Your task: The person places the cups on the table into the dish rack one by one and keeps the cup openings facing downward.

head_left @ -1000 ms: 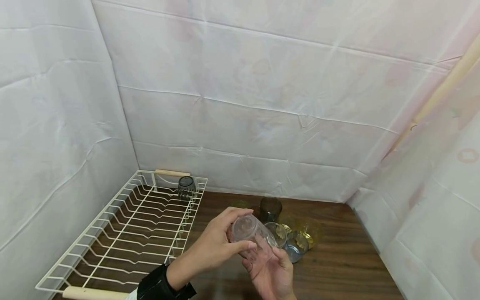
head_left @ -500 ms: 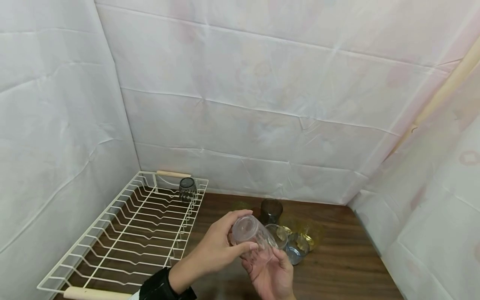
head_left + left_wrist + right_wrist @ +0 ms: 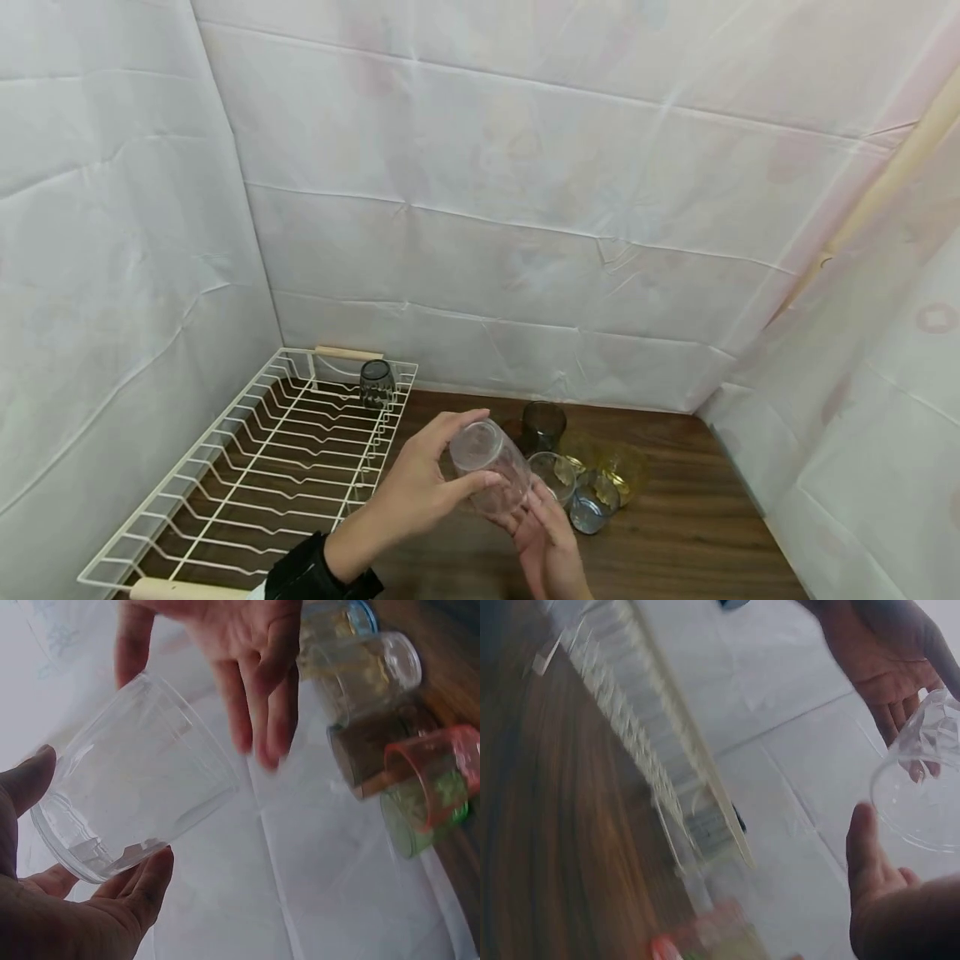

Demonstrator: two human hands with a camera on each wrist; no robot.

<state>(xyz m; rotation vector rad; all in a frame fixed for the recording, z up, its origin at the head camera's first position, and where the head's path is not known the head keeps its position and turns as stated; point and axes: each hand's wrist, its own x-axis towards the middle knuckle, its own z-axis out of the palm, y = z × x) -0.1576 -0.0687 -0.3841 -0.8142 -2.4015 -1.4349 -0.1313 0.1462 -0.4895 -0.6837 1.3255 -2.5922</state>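
Observation:
A clear drinking glass (image 3: pixel 491 471) is tilted in the air with its base toward the head camera. My left hand (image 3: pixel 420 479) grips it near the base, thumb on one side and fingers on the other. Beside the rim end is my right hand (image 3: pixel 551 533). In the left wrist view the right hand (image 3: pixel 232 645) has its fingers stretched out, and one digit appears to be at the rim of the glass (image 3: pixel 135 780). The right wrist view shows the right thumb (image 3: pixel 864 840) close to the rim.
Left stands a white wire dish rack (image 3: pixel 258 450) with a dark glass (image 3: pixel 377 385) in its far corner. Right of my hands are a dark glass (image 3: pixel 543 425), a clear one (image 3: pixel 555 477), a bluish one (image 3: pixel 594 502) and yellow glassware (image 3: pixel 621 475). Red (image 3: pixel 442 769) and green glasses (image 3: pixel 420 825) also stand there.
The glass has shifted slightly left and up with my left hand. My right hand has loosened from around the rim end, its fingers now straighter.

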